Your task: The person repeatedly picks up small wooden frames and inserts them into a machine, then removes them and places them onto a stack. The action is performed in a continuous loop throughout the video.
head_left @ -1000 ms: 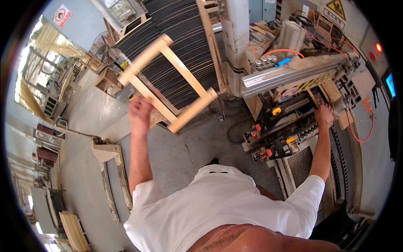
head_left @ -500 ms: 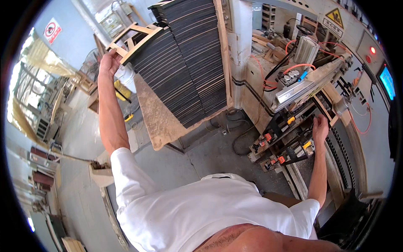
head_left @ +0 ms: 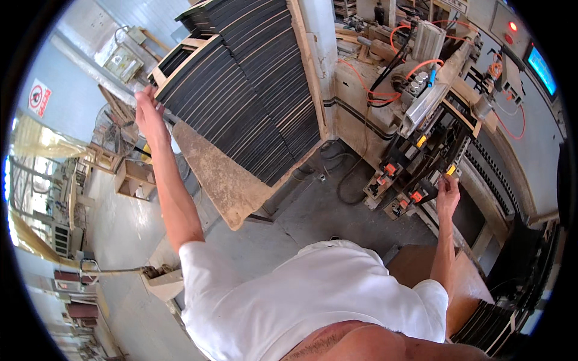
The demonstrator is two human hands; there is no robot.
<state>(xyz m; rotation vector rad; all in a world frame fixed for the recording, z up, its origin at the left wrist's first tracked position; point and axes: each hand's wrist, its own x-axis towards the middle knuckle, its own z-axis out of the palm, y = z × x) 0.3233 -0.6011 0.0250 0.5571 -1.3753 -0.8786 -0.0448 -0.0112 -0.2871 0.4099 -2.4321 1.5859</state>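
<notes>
My left hand (head_left: 150, 114) is raised at the near-left corner of a tall stack of black-edged frames (head_left: 241, 90). Its fingers are apart, beside the corner of the pale wooden frame (head_left: 183, 63) lying on top. My right hand (head_left: 447, 197) is over the near end of a clamping machine (head_left: 415, 162), close to a yellow part (head_left: 450, 171). Its fingertips are drawn together; whatever they may hold is hidden. A narrow frame with pale wooden edges (head_left: 460, 114) rests in the machine farther back.
The stack stands on a worn board (head_left: 208, 174) with a projecting corner, against a wooden upright (head_left: 310, 72). Orange air hoses (head_left: 424, 65) loop over the machine. A control panel with a lit screen (head_left: 542, 69) is at right. A brown board (head_left: 463, 283) lies near my right elbow.
The top frame, tilted up at the stack's corner before, now lies flatter on it. My right hand has drawn back toward me along the machine. The whole view has shifted.
</notes>
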